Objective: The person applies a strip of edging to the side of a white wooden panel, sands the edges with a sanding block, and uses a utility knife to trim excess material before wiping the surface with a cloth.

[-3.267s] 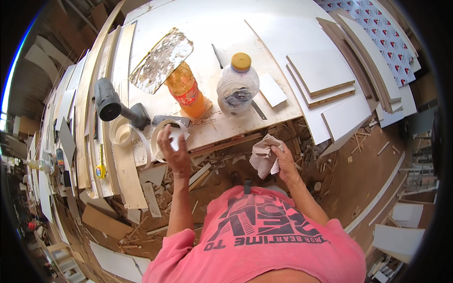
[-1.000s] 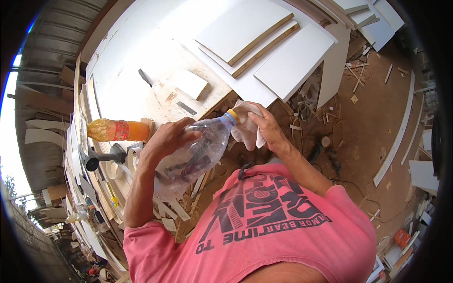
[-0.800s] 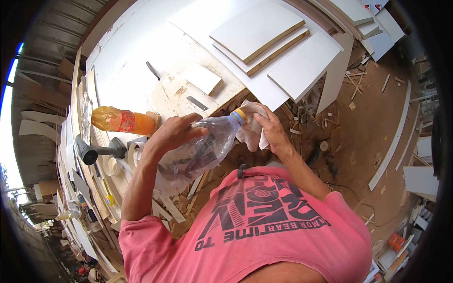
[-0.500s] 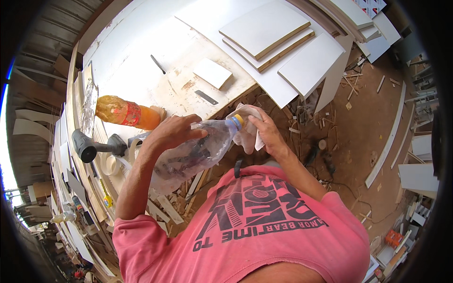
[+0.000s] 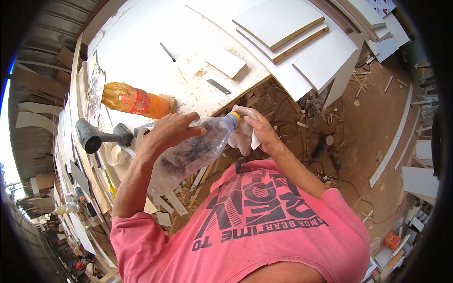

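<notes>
A large clear plastic bottle (image 5: 210, 144) lies slantwise in front of my chest, its neck toward the right. My left hand (image 5: 175, 131) grips it from above near its shoulder, thumb and fingers spread over the side. At the neck is a yellow cap (image 5: 234, 118). My right hand (image 5: 263, 133) is closed on a crumpled white cloth (image 5: 241, 140), which presses against the cap and neck. Some dark stuff shows through the bottle wall, too blurred to name. My left forearm covers part of the bottle's base.
On the white worktable (image 5: 141, 37) lie a bottle of orange liquid (image 5: 141, 101), a cordless drill (image 5: 101, 137), a dark metal strip (image 5: 218, 86), a small white board (image 5: 226, 62) and stacked white panels (image 5: 278, 23). Wood scraps and cables litter the floor (image 5: 349, 137).
The view has shifted a little, so the table things sit farther right. My left hand stays on the bottle, and my right hand still holds the cloth at the cap.
</notes>
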The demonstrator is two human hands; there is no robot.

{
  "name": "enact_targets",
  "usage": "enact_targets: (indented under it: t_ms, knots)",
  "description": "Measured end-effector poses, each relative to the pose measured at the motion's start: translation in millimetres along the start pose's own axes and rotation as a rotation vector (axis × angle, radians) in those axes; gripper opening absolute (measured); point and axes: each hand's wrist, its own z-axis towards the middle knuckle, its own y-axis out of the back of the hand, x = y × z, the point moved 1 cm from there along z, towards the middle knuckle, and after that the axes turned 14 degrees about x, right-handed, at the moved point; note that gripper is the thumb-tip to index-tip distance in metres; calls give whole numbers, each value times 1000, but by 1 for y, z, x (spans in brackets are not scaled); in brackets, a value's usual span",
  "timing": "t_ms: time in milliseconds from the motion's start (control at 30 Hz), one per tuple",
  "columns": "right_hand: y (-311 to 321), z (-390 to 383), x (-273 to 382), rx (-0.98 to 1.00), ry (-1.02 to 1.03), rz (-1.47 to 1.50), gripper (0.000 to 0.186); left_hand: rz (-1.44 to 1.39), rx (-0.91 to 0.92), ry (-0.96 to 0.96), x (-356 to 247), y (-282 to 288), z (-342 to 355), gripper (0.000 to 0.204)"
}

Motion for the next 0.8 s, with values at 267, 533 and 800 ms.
enact_targets:
  t_ms: [267, 533, 800]
  knots:
    - [1, -11, 21, -139, 110, -105, 38, -103, -148, -168, 20, -15, 9, 55]
    - [26, -52, 86, -301, 309, -27, 35, -691, -911, -360, 53, -37, 55, 51]
    - [94, -109, 137, -581, 455, -132, 37, -834, -1441, -446, 67, -31, 99, 53]
